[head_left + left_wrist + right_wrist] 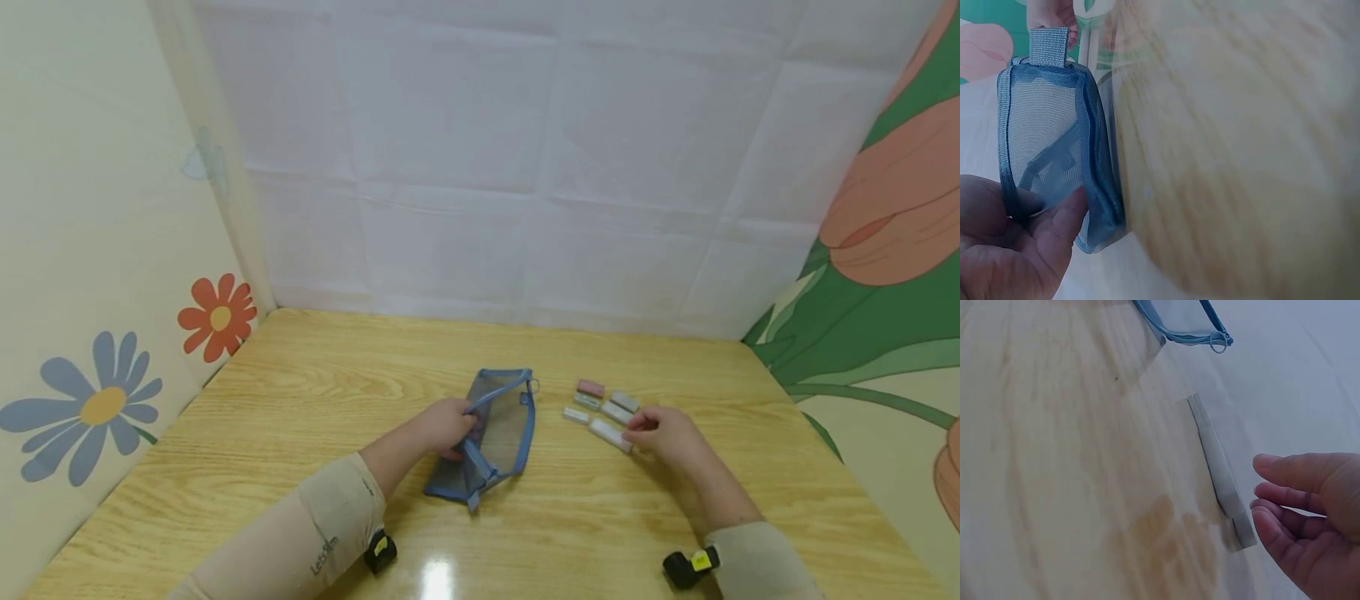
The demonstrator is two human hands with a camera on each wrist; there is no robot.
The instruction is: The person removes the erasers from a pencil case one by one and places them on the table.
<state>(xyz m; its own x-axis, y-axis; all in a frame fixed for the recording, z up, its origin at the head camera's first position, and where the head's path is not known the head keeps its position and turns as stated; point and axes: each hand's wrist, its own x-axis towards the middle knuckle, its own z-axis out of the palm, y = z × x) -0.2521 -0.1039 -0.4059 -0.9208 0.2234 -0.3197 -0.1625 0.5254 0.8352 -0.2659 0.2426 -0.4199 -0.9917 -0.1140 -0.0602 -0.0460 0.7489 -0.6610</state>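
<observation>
My left hand grips the near-left rim of a blue mesh zip pouch, which lies with its mouth spread. In the left wrist view, the thumb and fingers pinch the pouch's mesh side. Several small block-shaped pieces lie right of the pouch: a pink one, grey ones and a longer white block. Beside that white block hovers my right hand, fingers loosely bent. The right wrist view shows a gap between its fingertips and a pale bar; nothing is between them. What the blocks are is unclear.
A wood-grain table carries everything. At its back hangs a creased white sheet. Flower-printed panels stand at both sides. A black wrist camera hangs from each forearm.
</observation>
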